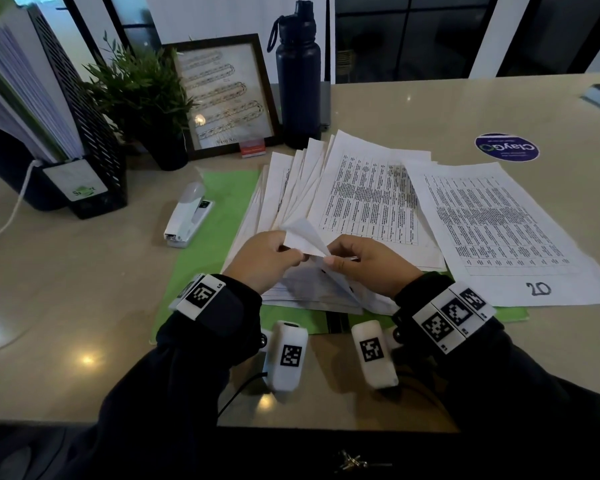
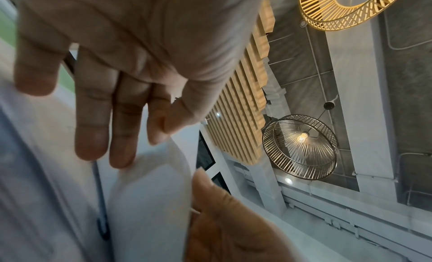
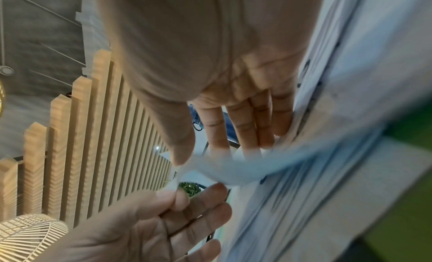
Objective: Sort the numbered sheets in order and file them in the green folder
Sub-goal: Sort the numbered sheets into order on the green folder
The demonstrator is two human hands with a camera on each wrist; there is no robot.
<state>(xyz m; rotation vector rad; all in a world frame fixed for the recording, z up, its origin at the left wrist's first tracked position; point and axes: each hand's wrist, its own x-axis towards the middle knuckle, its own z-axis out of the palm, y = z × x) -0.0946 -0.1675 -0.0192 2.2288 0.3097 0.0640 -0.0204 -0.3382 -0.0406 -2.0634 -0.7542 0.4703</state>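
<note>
The green folder (image 1: 219,216) lies open on the table under a fanned pile of printed sheets (image 1: 361,195). One sheet marked 20 (image 1: 499,230) lies apart on the right. Both hands meet at the pile's near corner. My left hand (image 1: 291,254) pinches the curled-up corner of a sheet (image 1: 303,237) between thumb and forefinger. My right hand (image 1: 333,259) holds the same curl, thumb on top and fingers behind it. The left wrist view shows the left hand (image 2: 163,131) pinching the bent sheet (image 2: 149,201). In the blurred right wrist view the right hand (image 3: 205,155) holds the sheet (image 3: 233,171).
A white stapler (image 1: 187,216) lies on the folder's left edge. Behind stand a dark bottle (image 1: 298,74), a framed picture (image 1: 226,95), a potted plant (image 1: 139,95) and a black file holder (image 1: 84,133). A round sticker (image 1: 507,147) sits far right. Keys (image 1: 352,462) lie below the table's edge.
</note>
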